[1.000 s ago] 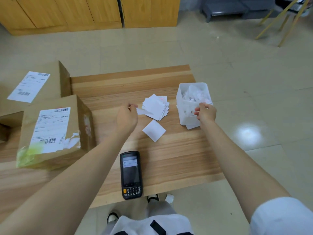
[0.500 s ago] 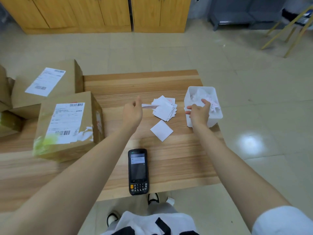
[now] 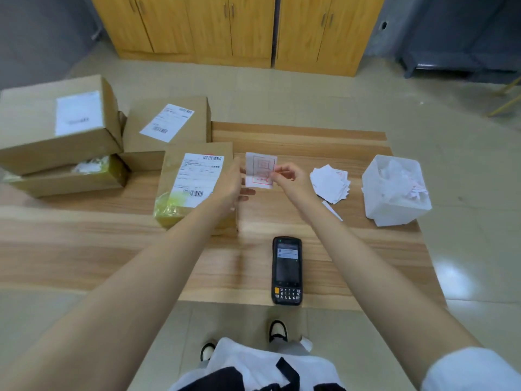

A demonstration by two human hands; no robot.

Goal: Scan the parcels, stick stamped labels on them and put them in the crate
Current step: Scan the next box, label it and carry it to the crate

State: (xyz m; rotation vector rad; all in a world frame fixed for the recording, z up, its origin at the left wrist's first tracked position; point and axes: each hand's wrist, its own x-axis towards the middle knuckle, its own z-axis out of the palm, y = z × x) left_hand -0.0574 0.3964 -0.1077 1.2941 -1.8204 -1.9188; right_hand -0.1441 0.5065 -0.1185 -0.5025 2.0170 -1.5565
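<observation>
A white label with a red stamp (image 3: 260, 170) is held upright above the wooden table (image 3: 310, 230). My left hand (image 3: 235, 182) pinches its left edge and my right hand (image 3: 287, 179) pinches its right edge. Just left of the label stands a brown parcel (image 3: 172, 165) with a barcode shipping label and yellow tape at its near corner. A black handheld scanner (image 3: 286, 270) lies screen up near the table's front edge. A loose pile of white labels (image 3: 330, 184) lies to the right of my right hand.
A white plastic bin (image 3: 394, 213) full of crumpled backing paper stands at the table's right edge. Three more cardboard parcels (image 3: 70, 131) are stacked at the left. Yellow wooden cabinets (image 3: 231, 26) line the back wall. My feet show below the table's front edge.
My right hand left the white bin and came to the middle. Both hands now hold the stamped label up between them. The view has shifted left, showing more parcels.
</observation>
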